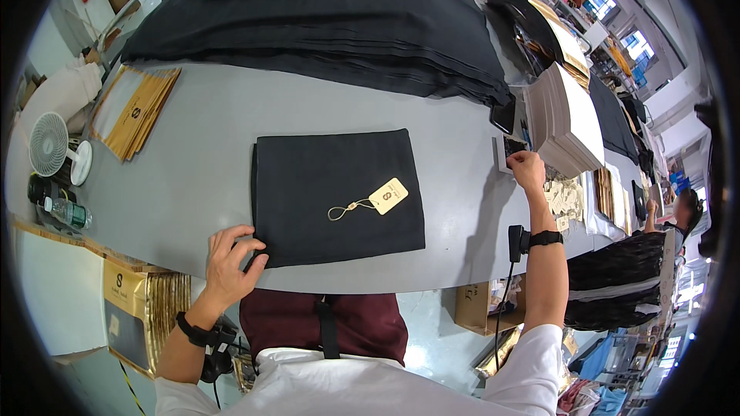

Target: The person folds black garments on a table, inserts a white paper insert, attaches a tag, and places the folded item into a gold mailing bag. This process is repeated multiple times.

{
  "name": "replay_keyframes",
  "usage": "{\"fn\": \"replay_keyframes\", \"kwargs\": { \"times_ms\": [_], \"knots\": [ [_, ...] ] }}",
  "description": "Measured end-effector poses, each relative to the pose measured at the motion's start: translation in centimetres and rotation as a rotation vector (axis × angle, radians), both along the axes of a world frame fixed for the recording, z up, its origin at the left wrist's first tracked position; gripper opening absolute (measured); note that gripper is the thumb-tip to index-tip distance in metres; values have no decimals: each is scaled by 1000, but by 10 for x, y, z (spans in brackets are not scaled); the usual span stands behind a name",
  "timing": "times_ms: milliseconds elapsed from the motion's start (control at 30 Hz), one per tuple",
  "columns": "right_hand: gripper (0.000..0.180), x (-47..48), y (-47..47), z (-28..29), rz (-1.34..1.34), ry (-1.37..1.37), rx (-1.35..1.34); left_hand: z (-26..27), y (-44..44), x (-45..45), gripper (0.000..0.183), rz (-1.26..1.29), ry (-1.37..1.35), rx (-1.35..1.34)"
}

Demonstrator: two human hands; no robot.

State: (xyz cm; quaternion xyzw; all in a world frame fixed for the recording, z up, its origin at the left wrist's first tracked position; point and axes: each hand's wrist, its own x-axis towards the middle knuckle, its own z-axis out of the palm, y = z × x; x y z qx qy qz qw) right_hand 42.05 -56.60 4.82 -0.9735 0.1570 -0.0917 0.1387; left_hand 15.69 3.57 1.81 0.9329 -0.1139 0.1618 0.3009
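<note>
In front of me lies a folded black fabric piece (324, 196) on the grey table. A cream hang tag (388, 196) with a looped string (347, 208) rests on its right half. My left hand (234, 263) is at the fabric's near left corner, fingers apart, with fingertips touching the edge. Off to the right, my right hand (527, 169) reaches into a small shallow box (500, 155) holding dark small items. Its fingertips are pinched together; whether anything is between them is hidden.
A large pile of black fabric (324, 23) covers the far side. Gold packaging bags (139, 110), a white fan (51, 144) and a bottle (68, 212) are at left. At right stand a stack of white cards (563, 121), loose cream tags (563, 199), a phone (503, 115) and another person (682, 214).
</note>
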Motion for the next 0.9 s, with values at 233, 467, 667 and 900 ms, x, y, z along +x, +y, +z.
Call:
{"fn": "replay_keyframes", "kwargs": {
  "times_ms": [233, 467, 667, 900],
  "knots": [
    [24, -12, 7, 8, -88, -186, 229, -5, 8, -4, 23, -20, -51, -206],
    [17, -87, 146, 41, 464, -198, 812, 25, -11, -11, 18, -24, -201, -340],
    [19, -191, 300, 48, 793, 274, 1197, 53, -58, -4, 13, -105, 271, -648],
    [13, -205, 341, 42, 847, 331, 1218, 53, -52, -1, 9, -108, 487, -941]
  ]
}}
